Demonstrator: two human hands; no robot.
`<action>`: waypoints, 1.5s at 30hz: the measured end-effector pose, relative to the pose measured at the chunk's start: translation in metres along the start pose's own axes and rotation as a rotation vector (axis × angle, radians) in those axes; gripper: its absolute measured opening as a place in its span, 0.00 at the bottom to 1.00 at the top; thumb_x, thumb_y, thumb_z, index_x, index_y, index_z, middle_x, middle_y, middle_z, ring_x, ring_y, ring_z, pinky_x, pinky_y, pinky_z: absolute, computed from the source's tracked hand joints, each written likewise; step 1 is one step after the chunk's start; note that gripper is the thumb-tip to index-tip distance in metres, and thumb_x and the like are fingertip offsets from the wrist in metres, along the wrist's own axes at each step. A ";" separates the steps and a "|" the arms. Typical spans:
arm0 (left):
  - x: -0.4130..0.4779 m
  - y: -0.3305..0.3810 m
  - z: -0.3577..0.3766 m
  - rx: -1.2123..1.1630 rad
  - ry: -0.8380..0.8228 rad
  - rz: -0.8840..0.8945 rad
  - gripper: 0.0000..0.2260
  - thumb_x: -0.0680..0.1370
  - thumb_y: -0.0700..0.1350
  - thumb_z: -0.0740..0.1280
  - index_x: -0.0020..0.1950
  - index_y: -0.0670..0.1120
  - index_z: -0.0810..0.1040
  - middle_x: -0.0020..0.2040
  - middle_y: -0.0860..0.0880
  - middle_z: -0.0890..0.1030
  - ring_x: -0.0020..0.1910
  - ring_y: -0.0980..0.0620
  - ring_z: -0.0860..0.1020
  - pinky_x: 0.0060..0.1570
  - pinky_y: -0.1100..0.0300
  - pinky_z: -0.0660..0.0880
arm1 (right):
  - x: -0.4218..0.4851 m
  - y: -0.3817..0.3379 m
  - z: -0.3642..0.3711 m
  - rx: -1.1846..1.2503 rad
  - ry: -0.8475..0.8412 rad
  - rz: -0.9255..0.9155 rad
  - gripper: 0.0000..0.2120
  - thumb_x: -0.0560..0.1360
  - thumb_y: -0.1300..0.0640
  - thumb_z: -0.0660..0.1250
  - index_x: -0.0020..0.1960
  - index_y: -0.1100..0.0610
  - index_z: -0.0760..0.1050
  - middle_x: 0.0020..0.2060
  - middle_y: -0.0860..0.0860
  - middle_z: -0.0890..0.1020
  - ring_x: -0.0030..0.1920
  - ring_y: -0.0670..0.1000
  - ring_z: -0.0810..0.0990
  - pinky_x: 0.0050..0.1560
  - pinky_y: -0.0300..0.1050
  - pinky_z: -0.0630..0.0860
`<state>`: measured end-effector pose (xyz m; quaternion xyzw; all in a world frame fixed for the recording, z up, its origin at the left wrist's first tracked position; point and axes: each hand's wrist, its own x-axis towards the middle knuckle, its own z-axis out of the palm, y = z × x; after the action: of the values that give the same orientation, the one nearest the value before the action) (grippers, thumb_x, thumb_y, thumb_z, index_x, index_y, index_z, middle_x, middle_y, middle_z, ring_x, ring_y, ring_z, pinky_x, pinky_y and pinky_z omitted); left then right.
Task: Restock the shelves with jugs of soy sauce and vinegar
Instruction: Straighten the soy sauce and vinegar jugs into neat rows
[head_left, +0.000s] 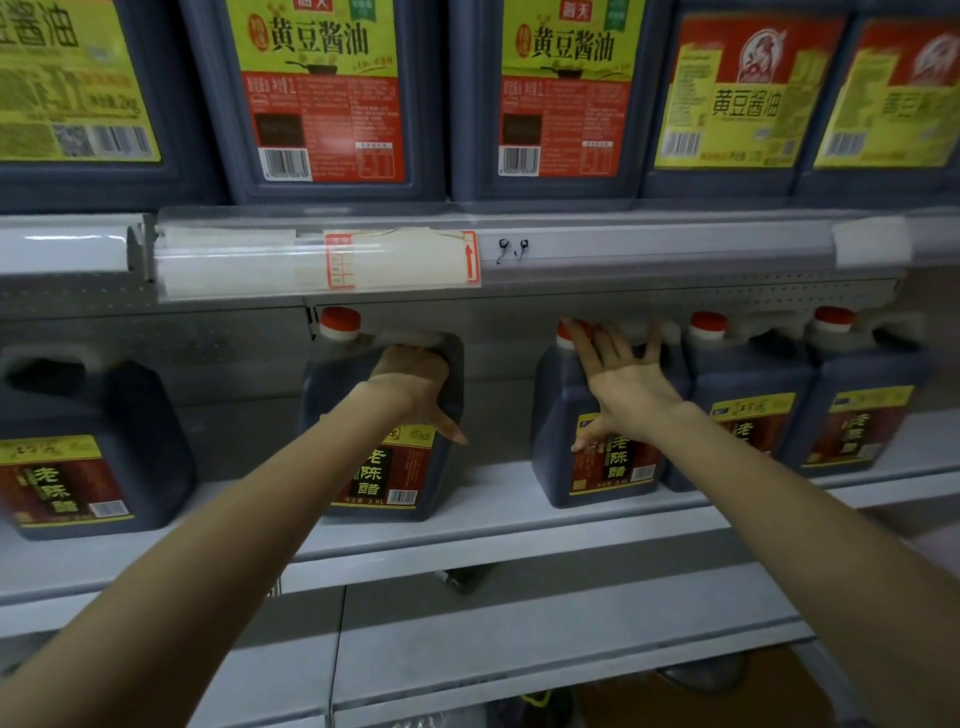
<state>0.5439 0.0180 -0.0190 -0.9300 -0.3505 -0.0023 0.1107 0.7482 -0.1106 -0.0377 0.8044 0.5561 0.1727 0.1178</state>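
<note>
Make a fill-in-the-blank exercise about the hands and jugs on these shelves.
1. The left hand grips a vinegar jug by its ____.
2. The right hand lies open on the neighbouring jug, to the ____ of the first.
3. The caps of the vinegar jugs are ____.
4. The soy sauce jugs stand on the shelf ____ the vinegar.

Missing words: handle; right; red; above.

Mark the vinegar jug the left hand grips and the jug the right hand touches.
Gripped jug (395, 467): head view, on its front label.
Touched jug (617, 465): head view, on its front label.
</note>
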 end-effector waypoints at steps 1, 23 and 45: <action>0.001 0.001 -0.001 -0.007 -0.004 -0.008 0.34 0.67 0.66 0.71 0.59 0.41 0.75 0.54 0.46 0.79 0.56 0.47 0.76 0.56 0.58 0.72 | 0.000 0.000 -0.001 0.006 0.000 0.002 0.62 0.67 0.32 0.68 0.72 0.56 0.23 0.77 0.57 0.45 0.77 0.59 0.43 0.69 0.73 0.42; 0.012 0.051 -0.003 -0.202 0.050 0.041 0.38 0.67 0.67 0.71 0.64 0.41 0.70 0.64 0.43 0.73 0.63 0.44 0.71 0.63 0.53 0.66 | -0.005 -0.003 -0.005 0.016 0.015 0.014 0.65 0.64 0.33 0.71 0.61 0.54 0.14 0.77 0.57 0.47 0.77 0.58 0.44 0.70 0.73 0.43; -0.003 0.075 0.030 -0.065 0.448 0.071 0.38 0.73 0.60 0.68 0.74 0.40 0.61 0.70 0.40 0.67 0.70 0.42 0.66 0.70 0.53 0.60 | -0.004 -0.005 -0.008 0.026 -0.037 0.008 0.65 0.64 0.33 0.72 0.73 0.57 0.24 0.77 0.59 0.46 0.77 0.59 0.43 0.69 0.74 0.42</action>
<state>0.5888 -0.0323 -0.0640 -0.9211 -0.2838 -0.2162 0.1558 0.7397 -0.1127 -0.0329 0.8111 0.5528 0.1510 0.1169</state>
